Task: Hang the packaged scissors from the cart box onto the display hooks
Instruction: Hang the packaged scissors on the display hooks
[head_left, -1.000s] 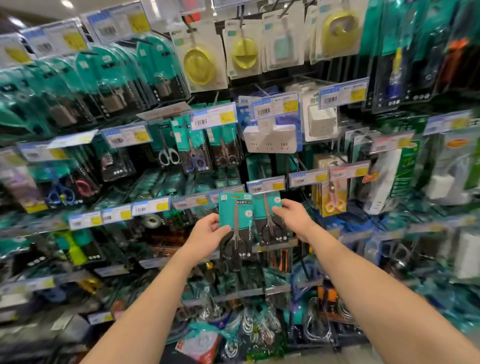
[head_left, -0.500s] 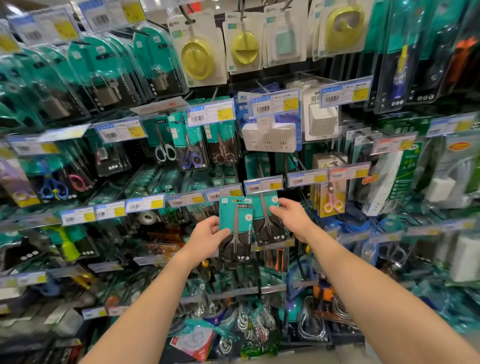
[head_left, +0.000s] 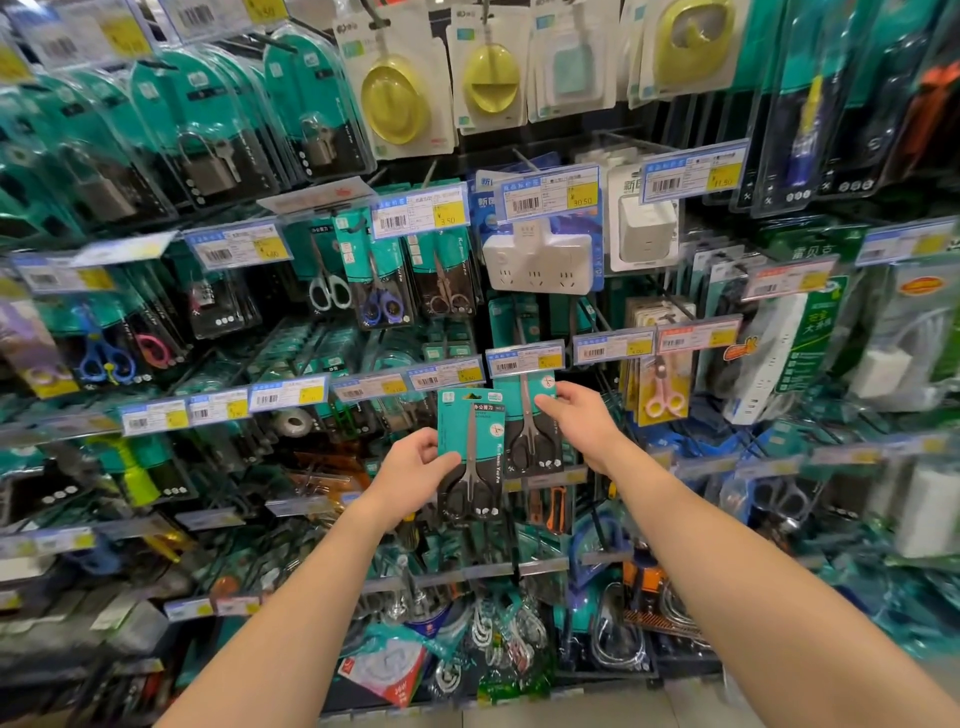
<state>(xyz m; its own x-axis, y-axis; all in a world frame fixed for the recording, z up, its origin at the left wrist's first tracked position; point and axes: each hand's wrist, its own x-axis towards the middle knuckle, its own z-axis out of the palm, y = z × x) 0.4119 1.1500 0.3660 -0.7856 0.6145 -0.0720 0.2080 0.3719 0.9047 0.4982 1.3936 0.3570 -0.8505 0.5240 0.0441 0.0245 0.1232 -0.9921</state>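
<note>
My left hand (head_left: 415, 470) grips a teal-and-black pack of black-handled scissors (head_left: 472, 452) by its left edge, upright in front of the display. My right hand (head_left: 579, 421) pinches the top right of a like scissors pack (head_left: 530, 431) that hangs just behind, under a blue price tag (head_left: 524, 358). The two packs overlap side by side. The hook itself is hidden behind the tag and the packs. The cart box is out of view.
The pegboard wall is dense with hanging goods: padlocks (head_left: 208, 161) upper left, other scissors (head_left: 382, 291) above, a white power strip (head_left: 537, 260), pink scissors (head_left: 662, 397) to the right. Price-tag rails (head_left: 285, 397) jut out at hand height.
The view has shifted slightly downward and closer to the display. Both hands hold the same packs and sit a little higher against the price tag rail.
</note>
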